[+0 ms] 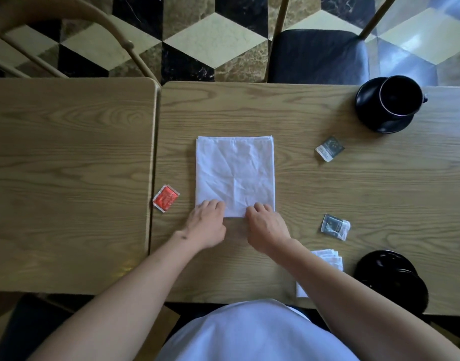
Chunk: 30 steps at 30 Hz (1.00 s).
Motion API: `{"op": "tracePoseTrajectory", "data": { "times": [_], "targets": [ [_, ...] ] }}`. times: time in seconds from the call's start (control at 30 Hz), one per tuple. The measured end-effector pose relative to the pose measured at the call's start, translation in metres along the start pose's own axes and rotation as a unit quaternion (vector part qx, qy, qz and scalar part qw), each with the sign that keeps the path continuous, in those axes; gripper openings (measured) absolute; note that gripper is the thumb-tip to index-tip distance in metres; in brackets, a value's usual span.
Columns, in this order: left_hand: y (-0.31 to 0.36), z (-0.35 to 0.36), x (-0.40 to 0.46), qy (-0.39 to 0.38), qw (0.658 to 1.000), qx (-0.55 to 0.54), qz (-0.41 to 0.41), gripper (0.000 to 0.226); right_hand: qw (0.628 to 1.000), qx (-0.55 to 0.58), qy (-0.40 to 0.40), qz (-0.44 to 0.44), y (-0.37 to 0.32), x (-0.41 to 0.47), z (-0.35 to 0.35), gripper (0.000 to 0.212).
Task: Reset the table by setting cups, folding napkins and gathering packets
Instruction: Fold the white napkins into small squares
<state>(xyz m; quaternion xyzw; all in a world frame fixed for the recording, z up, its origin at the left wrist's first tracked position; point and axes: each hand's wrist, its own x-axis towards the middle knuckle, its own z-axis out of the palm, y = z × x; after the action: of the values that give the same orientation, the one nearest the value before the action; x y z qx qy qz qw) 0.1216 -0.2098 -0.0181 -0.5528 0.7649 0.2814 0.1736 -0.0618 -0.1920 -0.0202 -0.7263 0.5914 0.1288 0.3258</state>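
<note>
A white napkin [235, 173] lies folded into a rectangle on the right-hand wooden table [301, 183]. My left hand [206, 224] grips its near left corner and my right hand [266, 226] grips its near right corner, fingers curled over the near edge. A red packet [166, 198] lies left of the napkin by the table's edge. Two dark packets [329, 148] [335, 226] lie to the right. A black cup [398, 99] on a black saucer [385, 123] stands at the far right.
A second wooden table [67, 178] adjoins on the left. A folded white napkin [328, 259] is partly hidden under my right forearm, beside a black saucer [390, 277] at the near right edge. Two chairs [317, 56] [67, 29] stand beyond the tables.
</note>
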Motion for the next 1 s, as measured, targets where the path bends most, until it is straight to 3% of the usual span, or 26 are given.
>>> {"op": "tracePoseTrajectory", "data": {
  "times": [0.23, 0.3, 0.37, 0.43, 0.5, 0.57, 0.63, 0.73, 0.87, 1.0],
  "targets": [
    [-0.028, -0.013, -0.005, -0.036, 0.996, 0.01, -0.079, 0.027, 0.999, -0.024, -0.012, 0.017, 0.019, 0.001, -0.005, 0.025],
    [-0.031, -0.01, -0.004, -0.029, 0.994, -0.032, -0.103, 0.024, 0.999, 0.0, -0.033, 0.03, 0.017, 0.007, -0.009, 0.023],
    [-0.03, -0.005, -0.003, 0.015, 0.977, -0.141, -0.157, 0.013, 0.995, 0.054, -0.059, 0.057, 0.018, 0.019, -0.021, 0.022],
    [-0.03, 0.0, -0.004, 0.096, 0.927, -0.268, -0.244, 0.005, 0.985, 0.132, -0.026, 0.105, 0.026, 0.031, -0.038, 0.016],
    [-0.032, 0.003, -0.006, 0.17, 0.844, -0.377, -0.34, 0.012, 0.968, 0.185, 0.04, 0.163, 0.039, 0.043, -0.057, 0.012],
    [-0.032, 0.006, -0.008, 0.179, 0.752, -0.498, -0.394, 0.009, 0.952, 0.219, 0.055, 0.207, 0.05, 0.049, -0.072, 0.013],
    [-0.032, 0.009, -0.01, 0.153, 0.695, -0.573, -0.406, 0.006, 0.942, 0.244, 0.027, 0.229, 0.055, 0.048, -0.077, 0.018],
    [-0.033, 0.009, -0.01, 0.128, 0.691, -0.587, -0.401, 0.006, 0.933, 0.261, -0.022, 0.246, 0.051, 0.033, -0.059, 0.029],
    [-0.034, 0.004, -0.008, 0.097, 0.737, -0.563, -0.361, 0.03, 0.918, 0.305, -0.025, 0.254, 0.039, 0.014, -0.034, 0.033],
    [-0.032, -0.002, -0.016, 0.093, 0.712, -0.601, -0.352, 0.014, 0.875, 0.4, 0.022, 0.272, 0.027, -0.003, -0.025, 0.028]
  ]
}}
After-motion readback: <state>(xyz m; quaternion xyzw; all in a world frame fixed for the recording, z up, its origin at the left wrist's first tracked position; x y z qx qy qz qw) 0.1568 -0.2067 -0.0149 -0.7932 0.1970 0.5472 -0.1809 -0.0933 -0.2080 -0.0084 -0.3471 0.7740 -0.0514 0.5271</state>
